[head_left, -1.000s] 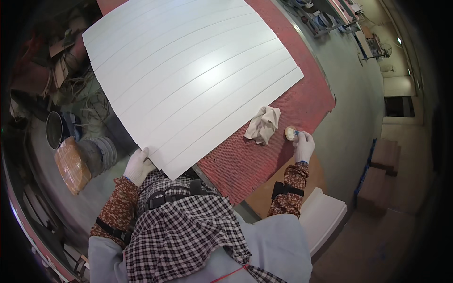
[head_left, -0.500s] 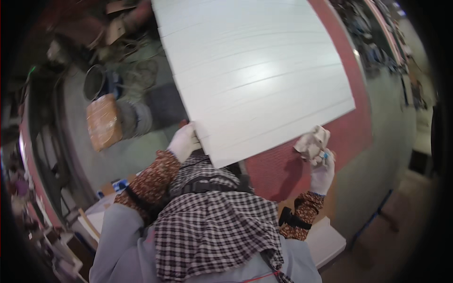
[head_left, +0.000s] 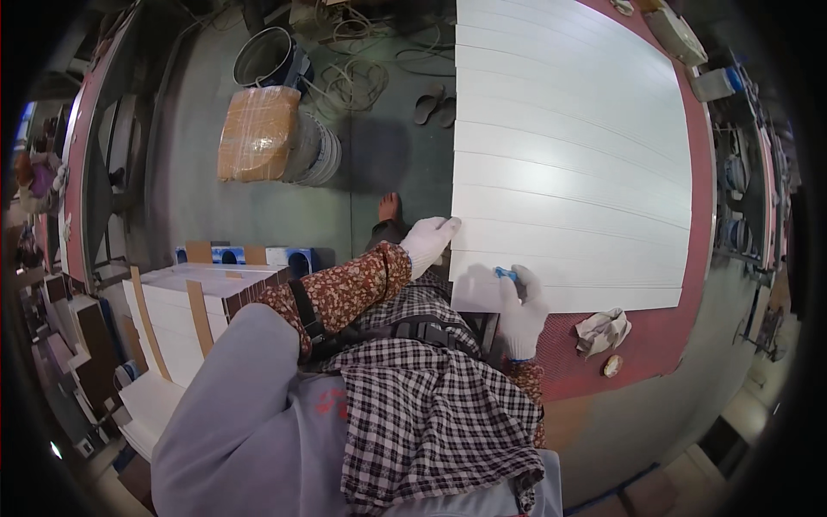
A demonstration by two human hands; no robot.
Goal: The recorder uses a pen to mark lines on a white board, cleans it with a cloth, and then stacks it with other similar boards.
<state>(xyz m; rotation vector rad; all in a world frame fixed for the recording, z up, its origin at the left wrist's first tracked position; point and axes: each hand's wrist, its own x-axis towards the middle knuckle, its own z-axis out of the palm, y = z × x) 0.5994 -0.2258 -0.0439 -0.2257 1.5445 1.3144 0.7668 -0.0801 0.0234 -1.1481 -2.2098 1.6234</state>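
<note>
A row of long white panels (head_left: 573,164) lies side by side on the red-covered table, closely set with thin lines between them. My left hand (head_left: 426,246), in a white knit glove, has its fingers closed at the left edge of a panel near me. At the near panels, my right hand (head_left: 523,317), gloved in white too, pinches a small blue tool (head_left: 506,273) whose exact kind I cannot make out. A crumpled whitish cloth (head_left: 603,332) rests on the red cover (head_left: 642,353) to the right of that hand, with a small round lid-like piece (head_left: 612,366) beside it.
To the left stand a stack of white boards (head_left: 168,319) with cardboard strips, a taped brown box (head_left: 258,133) next to a grey bucket (head_left: 320,151), and an open bucket (head_left: 263,57). A coiled hose (head_left: 353,84) and slippers (head_left: 426,108) lie on the floor.
My right hand has let go of the cloth, now lying on the red cover, and has moved left over the panels with the blue tool. The whole view has turned.
</note>
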